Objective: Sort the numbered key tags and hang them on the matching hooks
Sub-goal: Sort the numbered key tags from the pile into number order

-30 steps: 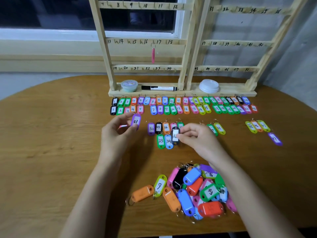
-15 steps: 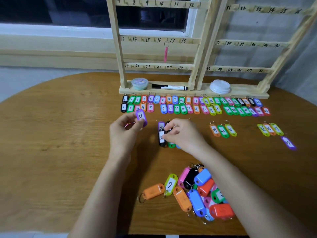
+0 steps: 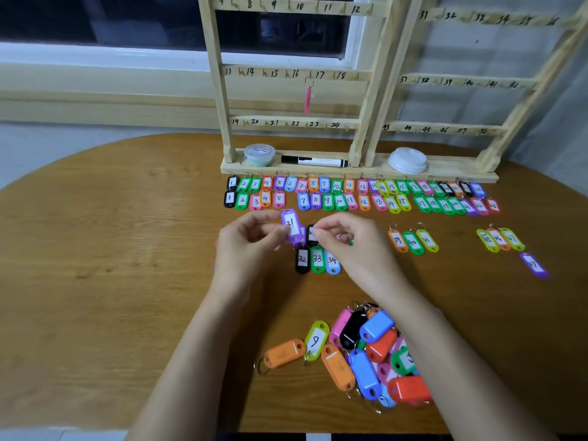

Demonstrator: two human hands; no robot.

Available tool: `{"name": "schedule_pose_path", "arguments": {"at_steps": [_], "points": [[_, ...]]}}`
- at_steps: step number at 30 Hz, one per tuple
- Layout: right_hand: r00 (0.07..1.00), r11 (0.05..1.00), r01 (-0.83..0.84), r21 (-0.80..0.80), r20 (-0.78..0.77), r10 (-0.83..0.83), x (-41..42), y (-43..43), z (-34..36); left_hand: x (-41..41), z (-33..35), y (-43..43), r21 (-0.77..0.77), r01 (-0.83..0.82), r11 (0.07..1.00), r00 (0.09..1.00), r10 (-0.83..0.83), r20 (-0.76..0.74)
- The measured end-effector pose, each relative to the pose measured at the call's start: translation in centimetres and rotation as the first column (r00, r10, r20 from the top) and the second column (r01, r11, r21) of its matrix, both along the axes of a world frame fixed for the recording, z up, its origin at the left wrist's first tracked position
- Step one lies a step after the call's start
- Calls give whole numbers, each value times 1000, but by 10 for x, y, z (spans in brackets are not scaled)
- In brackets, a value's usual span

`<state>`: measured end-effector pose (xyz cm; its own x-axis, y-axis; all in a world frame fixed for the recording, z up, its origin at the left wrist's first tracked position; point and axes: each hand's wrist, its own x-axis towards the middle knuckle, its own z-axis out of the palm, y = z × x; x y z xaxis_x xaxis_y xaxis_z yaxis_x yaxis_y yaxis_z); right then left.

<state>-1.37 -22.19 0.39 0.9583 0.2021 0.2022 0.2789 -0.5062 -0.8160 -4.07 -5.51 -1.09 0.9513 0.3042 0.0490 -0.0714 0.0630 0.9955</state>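
Note:
My left hand [image 3: 251, 241] pinches a purple tag marked 31 [image 3: 290, 226] just above the table. My right hand [image 3: 353, 249] hovers beside it with curled fingers over a short row of tags; whether it pinches one I cannot tell. A black tag 32 [image 3: 302, 259], a green 33 [image 3: 317, 258] and a blue 34 [image 3: 332, 261] lie side by side below the hands. Two long rows of numbered tags [image 3: 350, 194] lie before the wooden hook rack [image 3: 366, 74]. A pink tag [image 3: 307, 98] hangs near hook 17. A pile of unsorted tags [image 3: 366, 354] sits near me.
Small groups of tags lie to the right: 39 to 41 [image 3: 413, 241], three more [image 3: 499, 238] and a lone purple one [image 3: 534, 265]. On the rack's base stand a small tub [image 3: 259, 154], a marker [image 3: 315, 161] and a white lid [image 3: 407, 159].
My right hand carried the black tag 32 leftward and laid it down left of the green 33, then rose to the upper row. My left hand kept holding the purple 31.

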Motion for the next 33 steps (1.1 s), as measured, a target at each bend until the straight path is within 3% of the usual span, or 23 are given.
{"name": "schedule_pose_path", "arguments": {"at_steps": [4, 9, 16, 21, 30, 33], "points": [[999, 994, -23, 106, -42, 28, -9, -1, -4, -5, 3, -8, 14, 80, 997, 997, -80, -5], [996, 992, -10, 127, -84, 20, -11, -4, -7, -5, 3, -10, 96, 164, 982, 986, -162, -26], [992, 962, 86, 258, -112, -58, -22, -20, -1, -14, 8, -12, 184, 213, 959, 975, -220, 15], [988, 951, 102, 293, -140, -63, -35, -27, 0, -40, 0, 4, 441, 238, 866, 968, -249, -34], [988, 954, 71, 291, -151, -27, -51, -21, -2, -92, -7, 15, 645, 399, 651, 914, -341, -221], [985, 949, 77, 307, -170, -25, -53, -22, -3, -94, -11, 14, 712, 378, 592, 917, -344, -201]]}}
